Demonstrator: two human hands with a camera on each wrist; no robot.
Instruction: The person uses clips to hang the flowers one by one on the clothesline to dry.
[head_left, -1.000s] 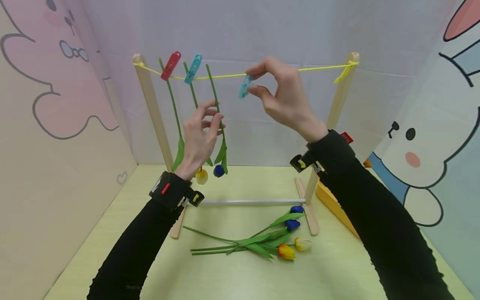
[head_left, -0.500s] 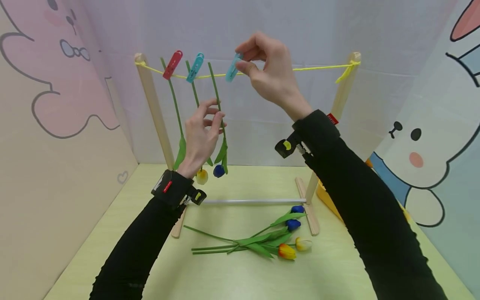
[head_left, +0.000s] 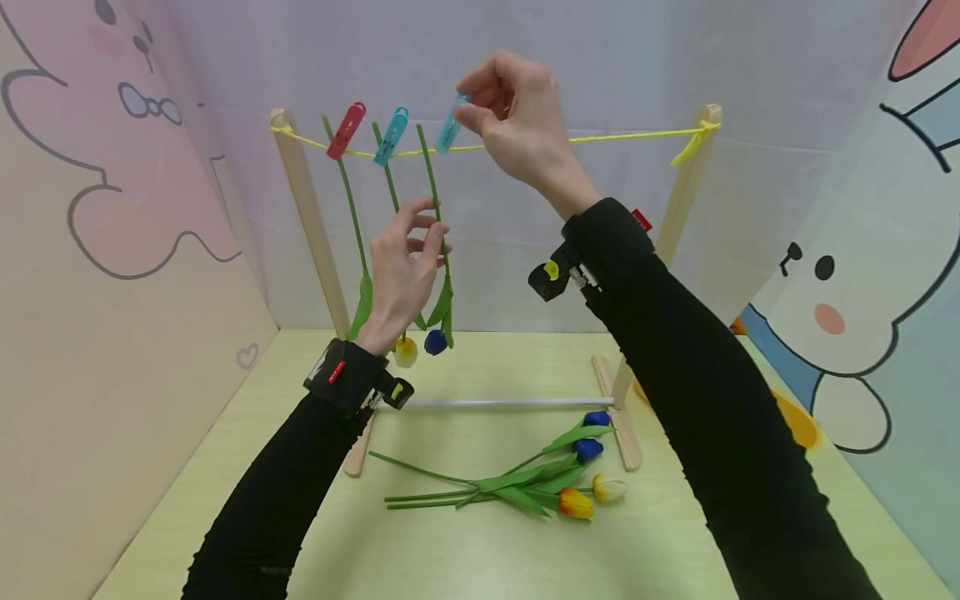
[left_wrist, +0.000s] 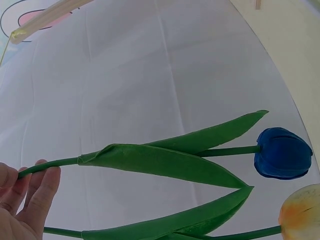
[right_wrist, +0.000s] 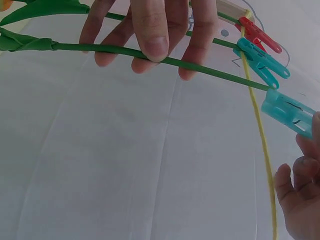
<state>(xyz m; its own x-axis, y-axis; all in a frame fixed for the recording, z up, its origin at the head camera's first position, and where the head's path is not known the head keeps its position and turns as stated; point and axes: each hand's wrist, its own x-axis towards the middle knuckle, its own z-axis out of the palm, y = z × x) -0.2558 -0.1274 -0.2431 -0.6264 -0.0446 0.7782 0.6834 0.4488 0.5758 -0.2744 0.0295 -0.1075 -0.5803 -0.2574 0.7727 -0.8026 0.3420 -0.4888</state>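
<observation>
My left hand [head_left: 407, 267] pinches the green stem of a blue tulip [head_left: 436, 342], which hangs bloom down with its stem end up at the yellow line [head_left: 517, 144]. The bloom and leaves show large in the left wrist view, beside a white-yellow tulip [left_wrist: 301, 212]. Between thumb and fingers, my right hand [head_left: 525, 125] holds a light-blue clothespin [head_left: 451, 125] close to the line, just right of that stem's end. In the right wrist view this clothespin's tip is right at the stem's end. A red clothespin [head_left: 347, 131] and a blue clothespin [head_left: 391, 136] hold two other stems on the line.
Wooden posts [head_left: 686, 187] carry the line at both sides, joined below by a pale rod [head_left: 510, 403]. Several tulips [head_left: 517, 483] with blue, orange-yellow and white blooms lie on the table [head_left: 450, 558]. A yellow container [head_left: 797, 421] is partly hidden behind my right sleeve.
My right hand has moved left and up with the light-blue clothespin, bringing it near the stem at the line. The left hand has stayed nearly still on the tulip stem.
</observation>
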